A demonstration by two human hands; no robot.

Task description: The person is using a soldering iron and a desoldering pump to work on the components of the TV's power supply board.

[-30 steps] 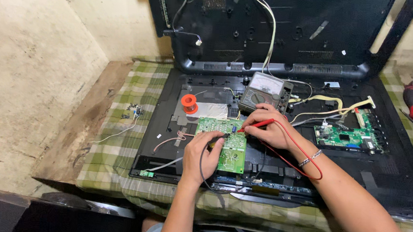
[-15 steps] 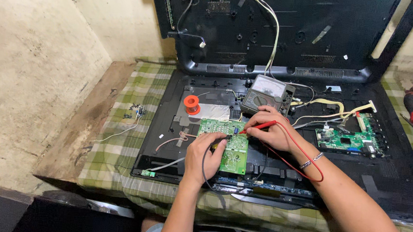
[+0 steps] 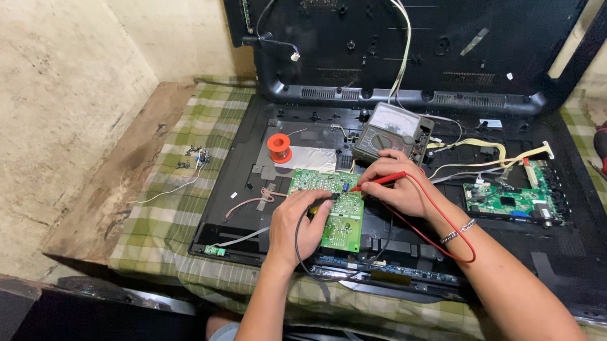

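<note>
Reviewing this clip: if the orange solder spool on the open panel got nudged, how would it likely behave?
The orange solder spool seems to stand on one flat flange, so a light push would probably slide it, not roll it. Tipped on its side, its round flanges would likely roll. It looks small, so probably light, and a loose wire end arcs off it and could snag.

— What has changed over the last second?

— Very little. The right hand has slid slightly toward nine o'clock, so the tip of the red probe now meets the top edge of the green circuit board a touch further that way than before.

— And the other hand?

— The left hand has crept a little toward twelve o'clock along the board, bringing its black probe closer to the red tip. The two tips now sit near each other, at the board's twelve o'clock edge.

— Anything else?

— The view itself has dipped slightly; the meter appears a bit higher up.
</note>
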